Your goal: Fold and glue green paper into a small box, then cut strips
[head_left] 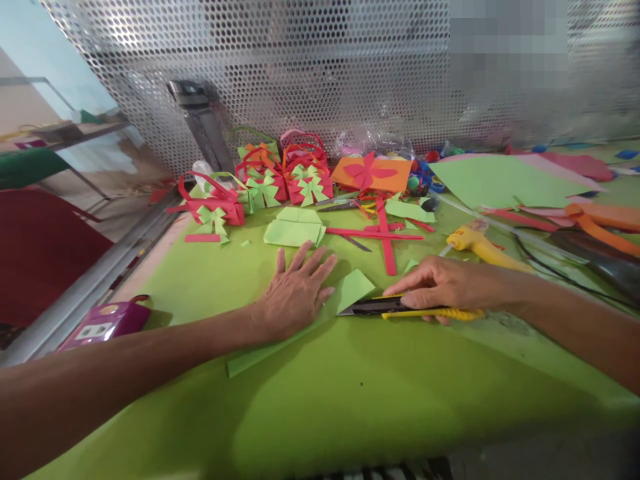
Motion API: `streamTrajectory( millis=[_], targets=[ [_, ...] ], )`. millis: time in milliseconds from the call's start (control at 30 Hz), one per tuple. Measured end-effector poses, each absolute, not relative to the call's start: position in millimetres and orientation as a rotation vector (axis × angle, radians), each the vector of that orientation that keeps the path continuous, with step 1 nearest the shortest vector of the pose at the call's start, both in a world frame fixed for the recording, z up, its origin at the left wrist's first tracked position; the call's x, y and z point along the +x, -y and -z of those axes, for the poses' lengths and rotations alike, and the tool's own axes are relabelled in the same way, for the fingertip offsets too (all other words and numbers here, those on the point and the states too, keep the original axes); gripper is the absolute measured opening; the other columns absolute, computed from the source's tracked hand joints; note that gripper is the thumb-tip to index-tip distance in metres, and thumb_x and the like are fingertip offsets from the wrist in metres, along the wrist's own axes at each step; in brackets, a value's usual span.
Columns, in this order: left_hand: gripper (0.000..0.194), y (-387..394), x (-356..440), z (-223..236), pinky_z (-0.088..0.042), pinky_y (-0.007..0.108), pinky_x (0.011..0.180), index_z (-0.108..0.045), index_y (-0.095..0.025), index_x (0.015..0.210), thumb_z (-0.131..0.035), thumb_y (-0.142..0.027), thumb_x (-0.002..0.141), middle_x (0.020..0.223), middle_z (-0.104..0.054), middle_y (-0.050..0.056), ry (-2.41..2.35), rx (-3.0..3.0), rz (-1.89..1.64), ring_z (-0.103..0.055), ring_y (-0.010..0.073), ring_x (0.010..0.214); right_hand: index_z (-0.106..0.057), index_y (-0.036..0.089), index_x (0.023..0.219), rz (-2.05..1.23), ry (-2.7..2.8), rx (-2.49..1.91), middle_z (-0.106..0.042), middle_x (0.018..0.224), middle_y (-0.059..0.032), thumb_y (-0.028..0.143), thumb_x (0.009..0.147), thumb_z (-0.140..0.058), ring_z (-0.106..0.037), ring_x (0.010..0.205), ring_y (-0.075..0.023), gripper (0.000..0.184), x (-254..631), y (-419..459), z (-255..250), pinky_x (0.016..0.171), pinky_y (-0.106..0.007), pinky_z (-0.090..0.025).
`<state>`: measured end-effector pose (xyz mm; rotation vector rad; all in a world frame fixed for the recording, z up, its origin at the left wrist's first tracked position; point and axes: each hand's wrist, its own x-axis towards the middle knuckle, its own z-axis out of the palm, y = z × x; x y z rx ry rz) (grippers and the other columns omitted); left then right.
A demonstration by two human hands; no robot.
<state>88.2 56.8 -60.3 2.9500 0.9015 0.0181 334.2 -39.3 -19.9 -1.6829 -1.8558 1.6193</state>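
My left hand [295,297] lies flat with its fingers spread, pressing on a strip of light green paper [353,291] on the green tabletop. In my right hand [440,288] is a yellow and black utility knife [375,306], its blade tip touching the paper's edge. Just beyond my left fingertips sits a folded light green paper piece [295,227]. Red paper strips [386,243] lie crossed to the right of it.
Small red paper baskets [305,177] with green bows stand at the back, near a grey bottle [205,127]. A yellow glue gun [483,247] lies right, by green paper sheets [505,177]. A purple box [107,323] is at the left edge. Perforated metal [310,67] closes the back.
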Motion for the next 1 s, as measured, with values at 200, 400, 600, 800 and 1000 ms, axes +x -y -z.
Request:
streamTrajectory(
  millis=[200, 400, 600, 800, 1000],
  targets=[
    [0.05, -58, 88, 62, -0.009, 0.066, 0.103, -0.023, -0.02, 0.14, -0.031, -0.032, 0.092, 0.149, -0.021, 0.007, -0.893, 2.938, -0.047, -0.007, 0.0319, 0.137, -0.06, 0.02, 0.116, -1.601, 1.884, -1.683, -0.058, 0.061, 0.0013, 0.046, 0.082, -0.053, -0.053, 0.046, -0.0061, 0.043, 329, 37, 19, 0.044, -0.015, -0.038],
    [0.05, -59, 86, 66, -0.009, 0.067, 0.103, -0.024, -0.019, 0.14, -0.03, -0.033, 0.092, 0.149, -0.022, 0.008, -0.876, 2.951, -0.081, -0.007, 0.0329, 0.137, -0.058, 0.02, 0.119, -1.592, 1.907, -1.676, -0.058, 0.061, 0.0012, 0.046, 0.082, -0.053, -0.054, 0.048, -0.0072, 0.046, 326, 35, 19, 0.045, -0.017, -0.039],
    [0.051, -60, 85, 68, -0.009, 0.067, 0.103, -0.023, -0.019, 0.14, -0.029, -0.035, 0.093, 0.149, -0.022, 0.009, -0.853, 2.954, -0.104, -0.008, 0.0329, 0.137, -0.059, 0.02, 0.118, -1.595, 1.951, -1.632, -0.057, 0.062, 0.0013, 0.047, 0.081, -0.053, -0.053, 0.048, -0.0072, 0.046, 321, 33, 17, 0.045, -0.017, -0.039],
    [0.05, -60, 86, 66, -0.009, 0.067, 0.103, -0.024, -0.019, 0.14, -0.028, -0.035, 0.093, 0.149, -0.022, 0.008, -0.857, 2.953, -0.098, -0.008, 0.0331, 0.137, -0.059, 0.02, 0.118, -1.629, 1.931, -1.642, -0.061, 0.063, 0.0001, 0.048, 0.081, -0.053, -0.055, 0.05, -0.0085, 0.047, 316, 32, 16, 0.047, -0.018, -0.041],
    [0.05, -59, 86, 64, -0.009, 0.067, 0.103, -0.023, -0.019, 0.14, -0.03, -0.034, 0.093, 0.149, -0.022, 0.008, -0.864, 2.946, -0.095, -0.007, 0.0321, 0.137, -0.06, 0.017, 0.116, -1.648, 1.911, -1.63, -0.063, 0.065, -0.0012, 0.045, 0.08, -0.055, -0.054, 0.048, -0.0081, 0.047, 306, 30, 15, 0.047, -0.019, -0.042]
  ],
)
